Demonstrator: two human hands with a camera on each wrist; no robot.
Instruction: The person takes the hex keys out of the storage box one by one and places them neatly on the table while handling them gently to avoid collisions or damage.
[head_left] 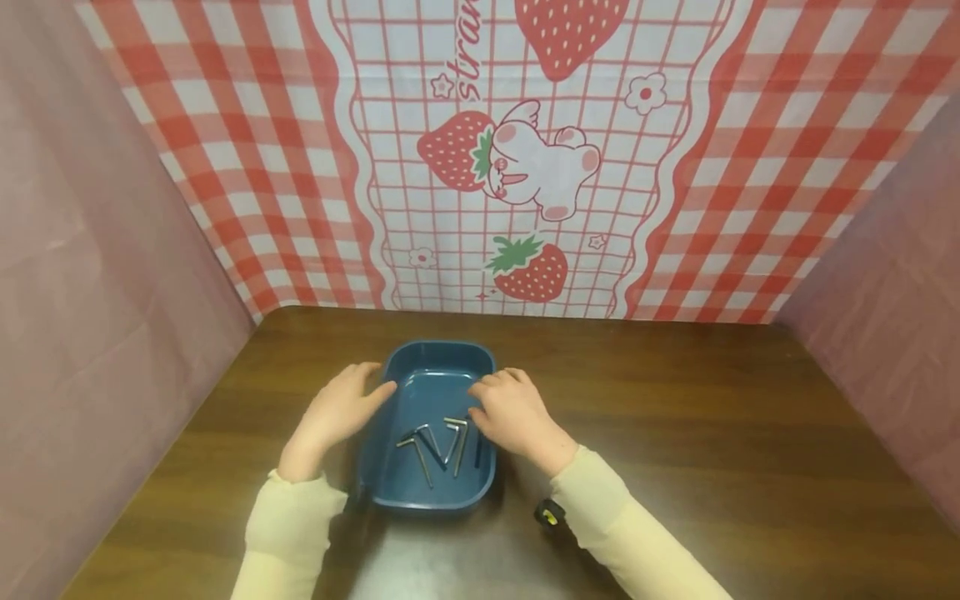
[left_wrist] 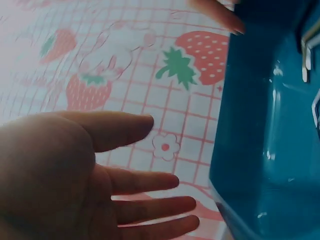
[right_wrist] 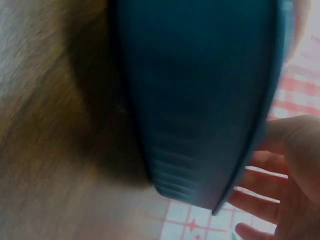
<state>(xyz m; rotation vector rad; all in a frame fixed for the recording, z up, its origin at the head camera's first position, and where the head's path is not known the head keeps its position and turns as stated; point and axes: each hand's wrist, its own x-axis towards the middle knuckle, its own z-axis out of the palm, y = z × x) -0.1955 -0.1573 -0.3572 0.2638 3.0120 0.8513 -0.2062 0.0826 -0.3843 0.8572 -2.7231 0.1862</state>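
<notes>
A blue plastic tray with rounded corners sits on the wooden table. Several L-shaped hex keys lie loose in its near half. On the tray's left side is my left hand, thumb pointing toward the rim. The left wrist view shows that hand's fingers straight and spread, a gap between them and the tray wall. My right hand is at the opposite rim, fingertips overlapping the edge. Its fingers look extended beside the tray's outer wall in the right wrist view.
A small black object with a yellow mark is by the right sleeve. Behind the table hangs a red-and-white checked cloth with strawberry prints. Pinkish curtains close off both sides.
</notes>
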